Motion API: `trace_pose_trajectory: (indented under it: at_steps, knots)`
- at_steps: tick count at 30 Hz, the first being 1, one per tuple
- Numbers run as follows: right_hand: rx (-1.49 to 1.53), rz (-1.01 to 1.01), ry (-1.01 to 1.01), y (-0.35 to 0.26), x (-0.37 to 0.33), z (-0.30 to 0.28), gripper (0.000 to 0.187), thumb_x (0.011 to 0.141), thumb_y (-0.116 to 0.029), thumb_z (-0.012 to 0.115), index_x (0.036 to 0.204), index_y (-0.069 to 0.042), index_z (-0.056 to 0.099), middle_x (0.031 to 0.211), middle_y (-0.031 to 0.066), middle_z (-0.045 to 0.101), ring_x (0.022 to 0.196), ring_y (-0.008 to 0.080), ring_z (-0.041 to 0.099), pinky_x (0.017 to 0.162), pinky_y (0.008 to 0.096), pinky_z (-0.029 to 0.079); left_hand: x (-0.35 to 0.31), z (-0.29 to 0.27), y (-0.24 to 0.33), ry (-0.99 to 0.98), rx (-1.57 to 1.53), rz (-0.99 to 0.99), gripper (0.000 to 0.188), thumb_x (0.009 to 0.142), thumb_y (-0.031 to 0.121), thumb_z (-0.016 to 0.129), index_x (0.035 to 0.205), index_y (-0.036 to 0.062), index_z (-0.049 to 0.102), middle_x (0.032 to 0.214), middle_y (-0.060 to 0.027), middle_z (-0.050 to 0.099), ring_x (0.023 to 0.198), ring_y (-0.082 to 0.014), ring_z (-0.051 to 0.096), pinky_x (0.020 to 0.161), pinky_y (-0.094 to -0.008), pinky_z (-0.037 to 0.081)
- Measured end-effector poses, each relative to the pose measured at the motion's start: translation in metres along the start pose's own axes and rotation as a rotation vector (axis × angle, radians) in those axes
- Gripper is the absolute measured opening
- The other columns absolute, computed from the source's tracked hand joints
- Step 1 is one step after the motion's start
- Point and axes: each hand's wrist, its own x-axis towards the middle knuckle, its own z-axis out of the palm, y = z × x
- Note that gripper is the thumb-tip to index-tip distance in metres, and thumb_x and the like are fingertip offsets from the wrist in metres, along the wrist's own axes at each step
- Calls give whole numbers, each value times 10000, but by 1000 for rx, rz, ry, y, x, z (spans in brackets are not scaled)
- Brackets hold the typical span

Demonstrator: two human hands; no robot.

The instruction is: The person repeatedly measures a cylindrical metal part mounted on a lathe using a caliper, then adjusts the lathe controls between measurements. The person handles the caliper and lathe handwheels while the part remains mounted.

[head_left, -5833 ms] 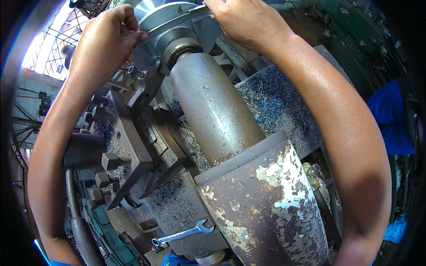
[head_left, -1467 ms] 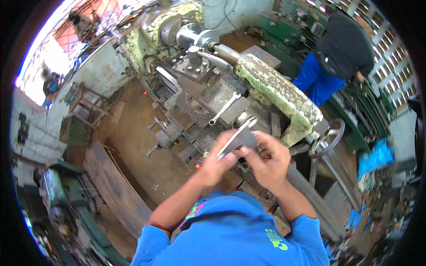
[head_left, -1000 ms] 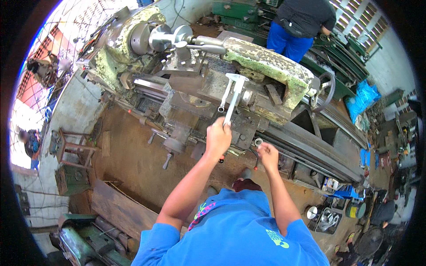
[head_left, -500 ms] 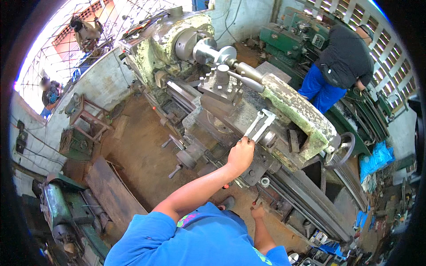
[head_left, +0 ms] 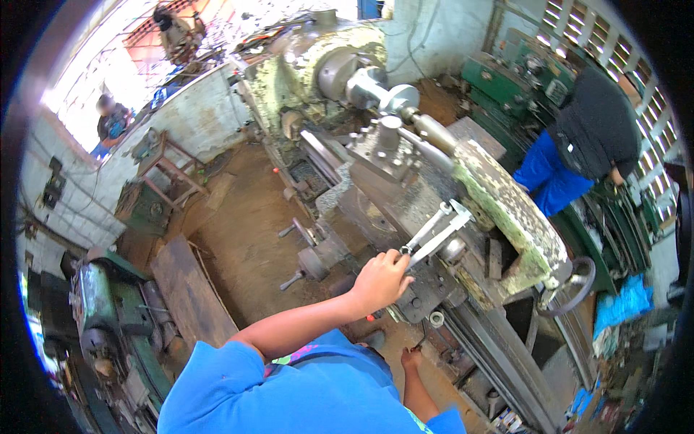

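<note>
Centrally in the frame, the left hand (head_left: 381,280) is clenched round a vernier caliper (head_left: 436,233) lying on the lathe (head_left: 499,210) carriage (right hand (head_left: 412,356) hangs low, grip unclear). Picking up seems underway; lifting calls for a steady grasp.

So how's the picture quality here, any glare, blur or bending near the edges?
Head view: fisheye bends the lathe bed and walls toward a black rim; daylight blows out the upper-left opening; the left hand on the wrenches is fairly sharp; the right hand lies low in shade.
</note>
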Motion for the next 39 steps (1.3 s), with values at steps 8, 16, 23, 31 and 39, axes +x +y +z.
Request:
trace_pose_trajectory:
  at_steps: [8, 16, 23, 31, 39]
  knots:
    - [35, -29, 110, 21, -15, 5, 550, 813, -212, 767, 1225, 65, 530, 926, 104, 674, 907, 325, 698, 811, 433, 541, -13, -74, -74, 369, -140, -23, 390, 848, 301, 783, 1118, 38, 683, 1106, -153, 669, 1109, -351, 604, 988, -464, 465]
    - [-10, -32, 241, 6, -51, 16, 424, 831, -232, 749, 1128, 22, 585, 889, 103, 663, 862, 323, 700, 776, 422, 552, 38, -148, -364, 455, -281, -592, 262, 831, 212, 764, 967, -6, 713, 910, -159, 734, 865, -250, 720, 802, -362, 557]
    - [33, 217, 117, -112, -123, 54, 404, 835, -233, 744, 1112, 17, 590, 891, 103, 662, 859, 321, 701, 770, 423, 553, 111, -171, -669, 138, 90, -718, 282, 834, 233, 714, 977, -10, 715, 1019, -239, 726, 1009, -375, 702, 896, -450, 560]
    - [103, 448, -121, -244, -202, 107, 382, 838, -233, 739, 1094, 11, 596, 893, 103, 661, 856, 318, 701, 765, 424, 555, 186, -210, -789, 148, 124, -795, 560, 850, 190, 678, 1345, 15, 483, 1401, -220, 513, 1273, -403, 538, 1029, -483, 496]
    - [142, 494, -187, -319, -199, 118, 360, 842, -234, 734, 1076, 5, 601, 894, 103, 660, 853, 316, 702, 759, 425, 557, 244, -213, -852, 15, 165, -752, 598, 881, 173, 642, 1411, 10, 418, 1425, -188, 500, 1260, -381, 560, 1011, -480, 506]
